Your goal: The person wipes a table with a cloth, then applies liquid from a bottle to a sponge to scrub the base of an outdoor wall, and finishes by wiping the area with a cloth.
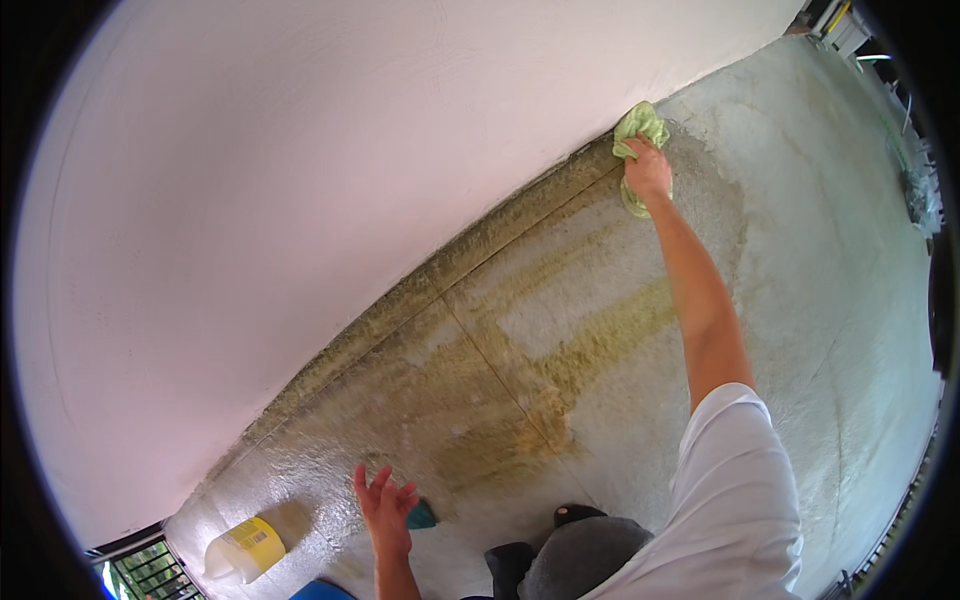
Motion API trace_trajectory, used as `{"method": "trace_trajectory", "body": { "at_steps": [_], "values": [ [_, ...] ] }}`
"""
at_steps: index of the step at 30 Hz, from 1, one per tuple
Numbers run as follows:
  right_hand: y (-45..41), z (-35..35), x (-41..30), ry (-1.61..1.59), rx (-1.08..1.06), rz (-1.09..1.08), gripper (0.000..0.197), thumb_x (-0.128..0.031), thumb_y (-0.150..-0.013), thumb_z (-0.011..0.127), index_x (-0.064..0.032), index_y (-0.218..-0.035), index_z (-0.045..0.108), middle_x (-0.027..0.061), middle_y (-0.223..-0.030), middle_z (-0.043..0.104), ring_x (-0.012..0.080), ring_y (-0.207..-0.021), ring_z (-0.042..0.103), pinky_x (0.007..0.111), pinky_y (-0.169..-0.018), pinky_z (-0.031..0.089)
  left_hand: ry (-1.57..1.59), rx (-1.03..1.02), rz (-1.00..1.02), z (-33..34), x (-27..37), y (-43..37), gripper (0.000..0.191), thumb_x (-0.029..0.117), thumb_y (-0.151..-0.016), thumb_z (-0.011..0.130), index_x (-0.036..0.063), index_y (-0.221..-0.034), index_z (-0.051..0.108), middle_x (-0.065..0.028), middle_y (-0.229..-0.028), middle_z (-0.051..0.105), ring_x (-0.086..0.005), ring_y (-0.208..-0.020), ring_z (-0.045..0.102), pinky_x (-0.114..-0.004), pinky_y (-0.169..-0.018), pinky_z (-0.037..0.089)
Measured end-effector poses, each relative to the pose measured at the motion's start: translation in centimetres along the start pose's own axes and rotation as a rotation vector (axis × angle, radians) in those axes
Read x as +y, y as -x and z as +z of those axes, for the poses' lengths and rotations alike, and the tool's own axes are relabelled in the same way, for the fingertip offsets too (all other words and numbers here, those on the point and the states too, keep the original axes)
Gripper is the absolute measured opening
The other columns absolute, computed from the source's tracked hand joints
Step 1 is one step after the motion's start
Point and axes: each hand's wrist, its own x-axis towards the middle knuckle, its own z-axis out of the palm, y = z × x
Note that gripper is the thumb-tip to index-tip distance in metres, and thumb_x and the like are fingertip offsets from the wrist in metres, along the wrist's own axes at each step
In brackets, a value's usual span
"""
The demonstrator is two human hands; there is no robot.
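Observation:
My right hand [649, 169], at the end of an outstretched arm, presses a light green cloth [641, 124] into the corner where the pink wall meets the wet concrete floor. Part of the cloth also shows below the palm. Near the bottom, my left hand [386, 504] hovers with spread fingers and holds nothing. Just behind its fingers a dark green item [421, 515], partly hidden, lies on the floor; I cannot tell what it is. Yellow-brown stained patches [600, 345] cover the concrete floor [795, 262] between my hands.
A plastic jug [246, 550] with a yellow label is at the lower left, near a barred opening [154, 571]. A blue object [321, 591] is cut off at the bottom edge. The pink wall [247, 225] bounds the left side. Plastic wrapping [924, 196] and other items line the far right.

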Motion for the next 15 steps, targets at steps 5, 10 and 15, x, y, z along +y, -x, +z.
{"method": "trace_trajectory", "body": {
  "at_steps": [5, 10, 15],
  "values": [
    [6.2, 2.4, -6.8, -0.091, 0.013, -0.178, 0.032, -0.008, -0.072, 0.055, -0.0124, -0.104, 0.057, 0.0105, -0.121, 0.047, 0.0278, -0.112, 0.043, 0.037, -0.093, 0.037, 0.015, -0.082, 0.024, 1.4, 0.1, 0.9, 0.055, 0.009, -0.085, 0.042, 0.0169, -0.133, 0.016, -0.0084, -0.113, 0.044, -0.0178, -0.076, 0.056, -0.028, -0.062, 0.048],
    [16.2, 4.2, -15.3, -0.145, -0.152, -0.479, 0.029, -0.004, -0.074, 0.052, -0.0084, -0.101, 0.058, 0.0113, -0.119, 0.048, 0.0280, -0.111, 0.045, 0.039, -0.096, 0.036, 0.005, -0.125, 0.024, 1.9, -0.5, 2.7, 0.058, 0.007, -0.084, 0.043, 0.0169, -0.133, 0.015, -0.0090, -0.113, 0.043, -0.0182, -0.076, 0.057, -0.029, -0.063, 0.049],
    [25.9, 6.6, -22.7, -0.267, -0.279, -0.723, 0.032, -0.007, -0.077, 0.051, -0.0127, -0.108, 0.056, 0.0103, -0.119, 0.049, 0.0247, -0.111, 0.045, 0.037, -0.089, 0.042, -0.060, -0.271, 0.068, 4.0, 0.5, 5.5, 0.060, 0.002, -0.083, 0.043, 0.0155, -0.133, 0.012, -0.0122, -0.116, 0.039, -0.0188, -0.079, 0.056, -0.028, -0.065, 0.047]
  ]
}}
